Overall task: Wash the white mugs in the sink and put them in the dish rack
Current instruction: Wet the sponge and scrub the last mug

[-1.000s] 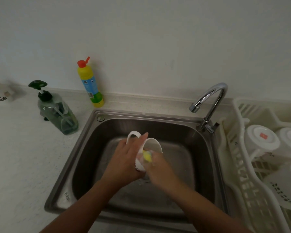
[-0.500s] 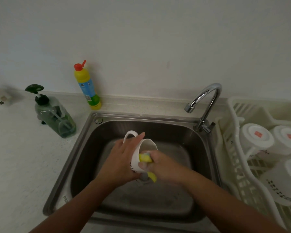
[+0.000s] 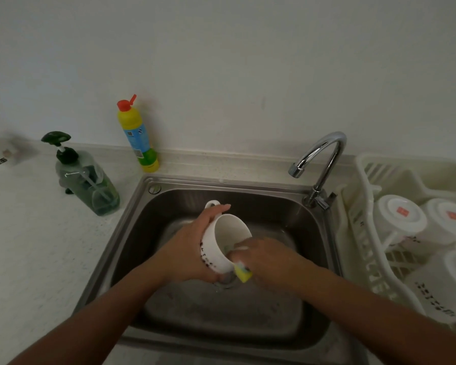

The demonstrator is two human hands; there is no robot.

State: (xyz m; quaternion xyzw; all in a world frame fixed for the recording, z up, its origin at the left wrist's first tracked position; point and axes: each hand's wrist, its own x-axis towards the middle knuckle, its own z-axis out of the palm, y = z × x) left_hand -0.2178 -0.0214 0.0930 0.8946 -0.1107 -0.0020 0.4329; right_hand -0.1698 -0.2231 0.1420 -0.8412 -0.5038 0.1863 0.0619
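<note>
Over the middle of the stainless steel sink point(image 3: 271, 204), the left hand point(image 3: 190, 250) grasps a white ceramic mug with dark lettering point(image 3: 223, 239), fingers wrapped round its outer wall and the forefinger stretched along its rim; the mug is tilted, mouth turned toward the sink's right side, handle toward the sink's back wall. The right hand point(image 3: 270, 256) clenches a yellow sponge point(image 3: 243, 273) at the mug's lower rim, fingertips reaching into the mouth. At the sink's back right corner stands a curved chrome faucet point(image 3: 327, 156). Just right of the sink sits a white plastic dish rack point(image 3: 361, 225); upturned white mugs point(image 3: 399, 217) rest inside it. Behind the sink's back left corner stands a yellow bottle with a red cap point(image 3: 137, 135); left of the sink stands a green pump dispenser point(image 3: 90, 185).
</note>
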